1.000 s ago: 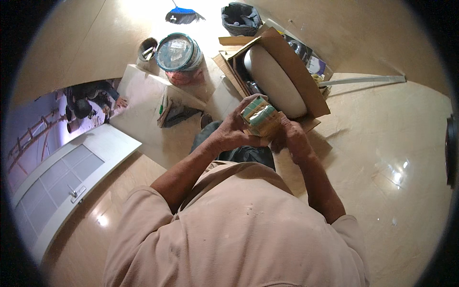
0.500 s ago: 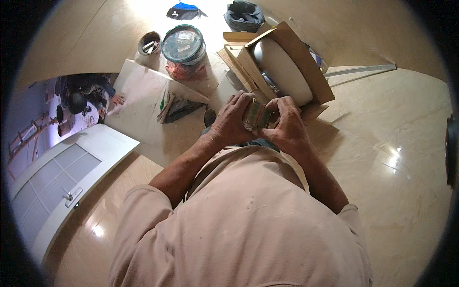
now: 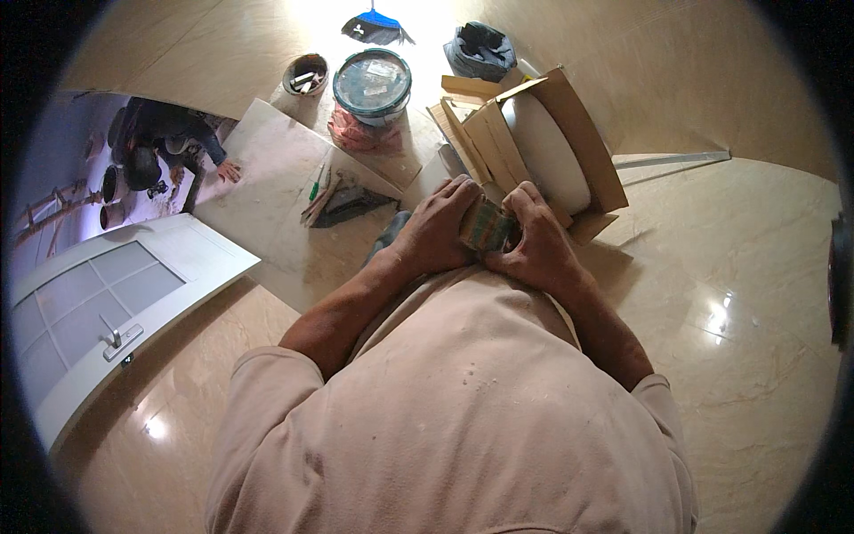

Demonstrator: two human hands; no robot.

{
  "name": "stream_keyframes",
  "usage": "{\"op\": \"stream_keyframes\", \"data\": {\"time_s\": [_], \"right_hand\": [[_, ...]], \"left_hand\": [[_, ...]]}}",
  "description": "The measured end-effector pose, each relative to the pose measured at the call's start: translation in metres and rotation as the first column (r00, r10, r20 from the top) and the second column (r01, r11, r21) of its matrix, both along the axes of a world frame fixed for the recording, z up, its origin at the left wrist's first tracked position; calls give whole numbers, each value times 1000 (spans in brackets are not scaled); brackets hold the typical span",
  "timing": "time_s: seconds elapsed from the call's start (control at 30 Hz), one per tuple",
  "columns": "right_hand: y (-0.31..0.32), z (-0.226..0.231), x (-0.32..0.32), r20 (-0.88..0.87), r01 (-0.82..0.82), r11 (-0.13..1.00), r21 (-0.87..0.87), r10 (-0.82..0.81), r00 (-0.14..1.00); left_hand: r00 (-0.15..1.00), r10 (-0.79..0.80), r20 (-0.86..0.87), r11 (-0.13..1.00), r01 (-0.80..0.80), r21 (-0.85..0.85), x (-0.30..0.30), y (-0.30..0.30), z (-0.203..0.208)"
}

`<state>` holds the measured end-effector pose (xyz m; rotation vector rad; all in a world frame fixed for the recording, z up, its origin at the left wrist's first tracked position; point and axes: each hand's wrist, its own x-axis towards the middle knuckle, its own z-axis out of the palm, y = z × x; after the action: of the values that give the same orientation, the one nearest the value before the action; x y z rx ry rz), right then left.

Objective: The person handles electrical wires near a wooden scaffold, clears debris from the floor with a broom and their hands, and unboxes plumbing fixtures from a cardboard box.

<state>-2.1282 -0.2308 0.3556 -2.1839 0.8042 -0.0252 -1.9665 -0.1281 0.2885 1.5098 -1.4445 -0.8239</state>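
In front of my belly I hold a small green and brown box-shaped thing (image 3: 485, 227), worn-looking, its exact kind unclear. My left hand (image 3: 436, 231) is closed on its left side. My right hand (image 3: 537, 242) grips its right side, with the thumb near the lower edge and the fingers bent over the top. Just beyond my hands is an open cardboard box (image 3: 492, 142) with a smooth white rounded piece (image 3: 544, 147) inside.
Ahead stand a lidded bucket (image 3: 374, 82), a small bucket of tools (image 3: 305, 76), a dark bag (image 3: 480, 52) and a blue broom (image 3: 375, 28). A white door (image 3: 191, 258) stands open at left; beyond it a person's hand (image 3: 229, 170) rests on a pale slab (image 3: 258, 169). A metal bar (image 3: 672, 160) lies right.
The view has tilted, so the buckets and cardboard box sit lower and farther right. Both hands stay on the box-shaped thing, which has turned slightly; my right fingers have bent closer around it.
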Motion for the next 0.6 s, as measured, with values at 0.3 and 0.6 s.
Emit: {"op": "stream_keyframes", "data": {"time_s": [0.3,0.6], "right_hand": [[19,3,20,89,45,999,-1,-44,995],[3,8,34,42,32,985,-171,-25,999]], "left_hand": [[1000,-4,2,998,4,-69,22,5,-1],[1000,21,3,991,-22,130,36,2,3]]}}
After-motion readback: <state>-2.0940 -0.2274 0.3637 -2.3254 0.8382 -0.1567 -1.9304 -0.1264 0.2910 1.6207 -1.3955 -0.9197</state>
